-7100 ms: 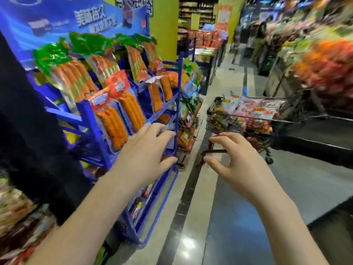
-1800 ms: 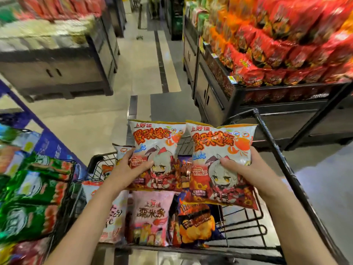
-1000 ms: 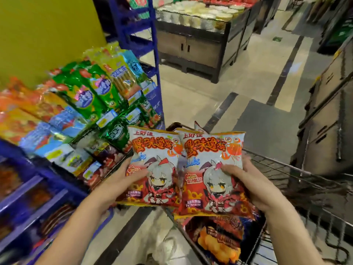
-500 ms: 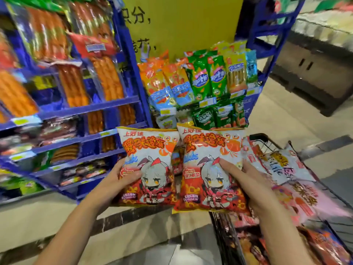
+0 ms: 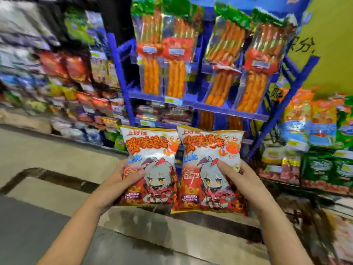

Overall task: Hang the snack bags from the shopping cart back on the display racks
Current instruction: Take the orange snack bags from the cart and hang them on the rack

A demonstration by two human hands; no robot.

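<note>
Snack bags (image 5: 150, 150) were shiny, smooth plastic, sausage packs (image 5: 172, 77) were clear glossy plastic, blue rack (image 5: 219, 109) looked like painted metal, floor (image 5: 47, 155) was shiny stone

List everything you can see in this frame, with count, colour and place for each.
left snack bag: one, white and red-orange with a cartoon figure, centre, upright
right snack bag: one, same design, beside the first
display rack: one, blue, behind the bags
sausage packs: at least eight, orange with green tops, on the rack
hanging packets: many, orange, blue and green, far right
shelved packets: many, mixed colours, left, too blurred to count
wall: yellow with black characters, top right
floor: beige with a dark stripe, lower left
left hand: grips the left snack bag
right hand: grips the right snack bag
</note>
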